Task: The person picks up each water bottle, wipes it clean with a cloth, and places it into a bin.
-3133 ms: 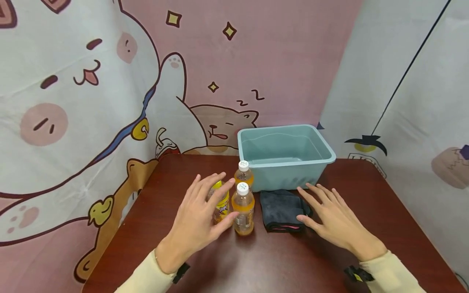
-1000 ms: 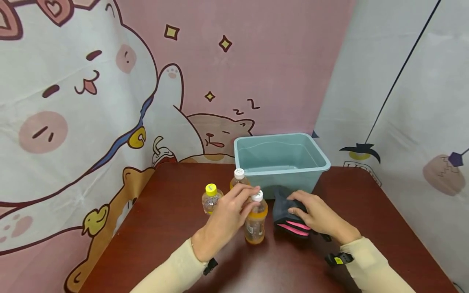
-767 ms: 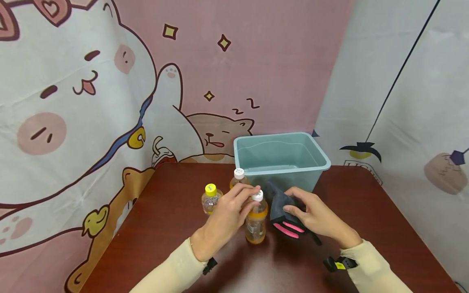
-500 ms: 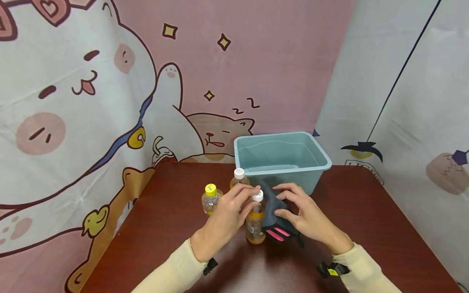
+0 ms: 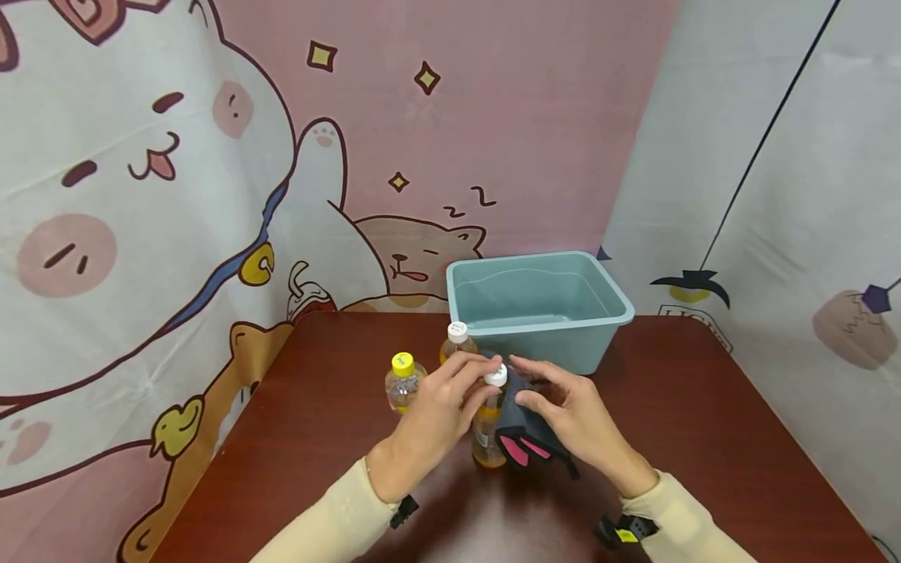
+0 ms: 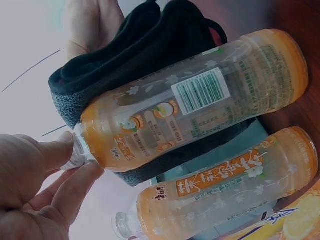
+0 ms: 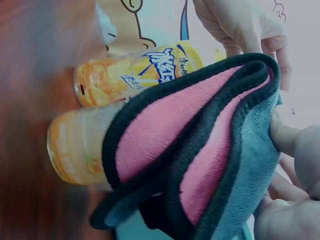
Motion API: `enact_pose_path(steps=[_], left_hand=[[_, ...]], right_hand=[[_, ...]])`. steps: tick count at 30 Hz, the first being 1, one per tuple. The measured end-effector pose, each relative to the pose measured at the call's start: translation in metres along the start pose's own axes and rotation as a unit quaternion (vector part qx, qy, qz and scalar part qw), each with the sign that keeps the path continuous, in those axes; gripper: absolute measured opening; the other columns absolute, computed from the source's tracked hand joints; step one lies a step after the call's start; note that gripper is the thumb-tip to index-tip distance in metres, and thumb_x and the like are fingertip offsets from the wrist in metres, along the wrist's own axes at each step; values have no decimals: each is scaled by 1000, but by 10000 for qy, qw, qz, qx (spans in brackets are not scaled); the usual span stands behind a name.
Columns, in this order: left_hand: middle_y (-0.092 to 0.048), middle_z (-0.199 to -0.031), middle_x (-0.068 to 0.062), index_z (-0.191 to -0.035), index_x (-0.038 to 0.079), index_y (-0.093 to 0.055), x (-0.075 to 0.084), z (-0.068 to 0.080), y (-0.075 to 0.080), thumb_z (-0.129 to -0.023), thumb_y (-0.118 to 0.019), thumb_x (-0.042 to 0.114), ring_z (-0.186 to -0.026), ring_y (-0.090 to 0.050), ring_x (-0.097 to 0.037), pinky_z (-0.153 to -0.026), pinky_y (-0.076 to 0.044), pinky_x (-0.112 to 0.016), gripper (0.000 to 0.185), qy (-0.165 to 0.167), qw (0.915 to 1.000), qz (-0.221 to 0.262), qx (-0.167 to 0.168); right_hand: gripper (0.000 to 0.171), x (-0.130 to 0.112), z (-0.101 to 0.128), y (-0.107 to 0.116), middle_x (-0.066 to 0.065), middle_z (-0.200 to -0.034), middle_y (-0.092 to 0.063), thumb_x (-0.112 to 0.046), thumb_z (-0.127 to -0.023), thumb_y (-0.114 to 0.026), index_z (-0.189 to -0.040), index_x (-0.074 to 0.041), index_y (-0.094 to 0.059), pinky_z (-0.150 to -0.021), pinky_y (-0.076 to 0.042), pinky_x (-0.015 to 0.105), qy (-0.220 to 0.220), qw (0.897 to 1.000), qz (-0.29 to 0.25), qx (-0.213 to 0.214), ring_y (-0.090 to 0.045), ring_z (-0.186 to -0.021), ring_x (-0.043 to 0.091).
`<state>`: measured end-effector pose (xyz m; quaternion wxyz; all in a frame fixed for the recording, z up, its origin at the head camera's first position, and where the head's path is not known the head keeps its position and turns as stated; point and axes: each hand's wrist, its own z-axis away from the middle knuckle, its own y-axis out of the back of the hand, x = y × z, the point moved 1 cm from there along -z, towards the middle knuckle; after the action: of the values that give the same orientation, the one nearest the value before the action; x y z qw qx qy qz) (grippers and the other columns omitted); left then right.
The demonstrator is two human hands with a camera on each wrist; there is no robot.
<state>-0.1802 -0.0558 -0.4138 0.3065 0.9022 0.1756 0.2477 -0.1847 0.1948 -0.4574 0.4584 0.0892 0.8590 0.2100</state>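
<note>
My left hand (image 5: 435, 403) pinches the white cap (image 5: 497, 375) of the front bottle (image 5: 486, 442), which stands upright on the table, with an orange-and-clear label (image 6: 150, 120). My right hand (image 5: 583, 418) grips a folded dark grey cloth (image 5: 524, 414) with black edging and pink inner layers (image 7: 155, 125). The cloth lies along the right side of that bottle; in the left wrist view it shows on both sides of the bottle. Behind stands a second white-capped bottle (image 5: 457, 348) of the same kind. To the left is a yellow-capped bottle (image 5: 403, 381), partly hidden by my left hand.
A light blue plastic bin (image 5: 542, 344) stands at the back of the dark red-brown table (image 5: 338, 375), just behind the bottles. A cartoon-printed curtain (image 5: 535, 141) hangs behind and along the sides of the table.
My left hand came down onto the front bottle's cap, and that bottle shifted right. My right hand took hold of the cloth, lifted it, and brought it left against the bottle.
</note>
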Motion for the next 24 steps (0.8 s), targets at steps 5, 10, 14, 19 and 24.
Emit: enact_pose_path(steps=[5, 10, 14, 19, 24], left_hand=[[-79, -131, -10, -141, 4, -80, 0, -1, -2, -101, -90, 9, -118, -84, -19, -103, -67, -23, 42, -30, 9999, 89, 70], [-80, -130, -10, -140, 4, -80, 0, -2, -3, -101, -90, 9, -117, -84, -19, -102, -66, -21, 40, -13, 9999, 155, 26], [-80, -130, -9, -139, 4, -80, 0, -1, -2, -101, -90, 9, -114, -85, -19, -99, -67, -20, 40, 40, 9997, 233, 5], [-79, -129, -9, -140, 4, -80, -2, -3, -1, -102, -90, 10, -109, -85, -18, -97, -67, -18, 40, 44, 9996, 268, 42], [-79, -127, -10, -140, 2, -79, -3, -2, -2, -102, -89, 9, -107, -84, -18, -94, -67, -17, 40, 4, 9998, 202, 39]], right_hand=[[16, 1, -1, -3, 15, -137, -84, 0, -102, -87, -112, -11, -81, -96, -69, 23, -513, 9936, -918, 402, -83, -117, 8], [8, 2, -3, -5, 6, -133, -83, -5, -103, -88, -102, -10, -82, -92, -69, 25, -868, 9875, -1200, 532, -83, -113, 14], [3, 7, -2, -6, -3, -134, -83, -7, -105, -87, -106, -5, -85, -94, -69, 27, -1018, 9834, -1445, 417, -83, -118, 14], [24, 18, 1, -6, -4, -145, -80, -6, -109, -82, -133, -5, -81, -102, -66, 22, -969, 9842, -1479, 93, -77, -131, 8], [53, 18, 4, -8, 7, -145, -78, -8, -106, -85, -157, -14, -72, -103, -66, 22, -425, 9940, -995, -132, -78, -127, 5]])
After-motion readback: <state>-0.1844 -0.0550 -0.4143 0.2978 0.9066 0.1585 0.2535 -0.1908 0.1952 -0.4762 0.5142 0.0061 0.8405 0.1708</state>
